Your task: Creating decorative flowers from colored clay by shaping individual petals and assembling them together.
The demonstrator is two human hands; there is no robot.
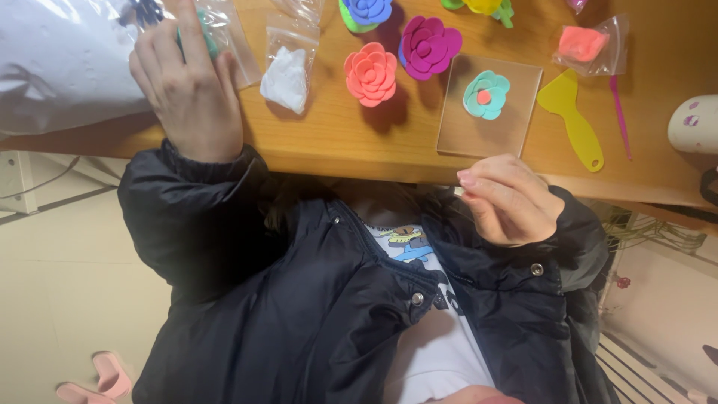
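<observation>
My left hand [187,90] lies at the table's left, fingers closed over a clear bag of teal clay [212,39]. My right hand [508,200] hovers at the near table edge with its fingers curled together; nothing shows in them. Just beyond it a clear square plate [516,127] carries a teal clay flower [486,95] with a coral centre. A coral clay rose [370,73] and a magenta clay rose [428,46] sit left of the plate. A small bag of white clay [286,71] lies beside my left hand.
On the wooden table [336,142] are a yellow plastic scraper [574,112], a thin pink stick tool [619,116], a bag of coral clay [583,45], a blue rose [366,10] and a large white plastic bag [60,60]. A white rounded object [695,123] sits at the right edge.
</observation>
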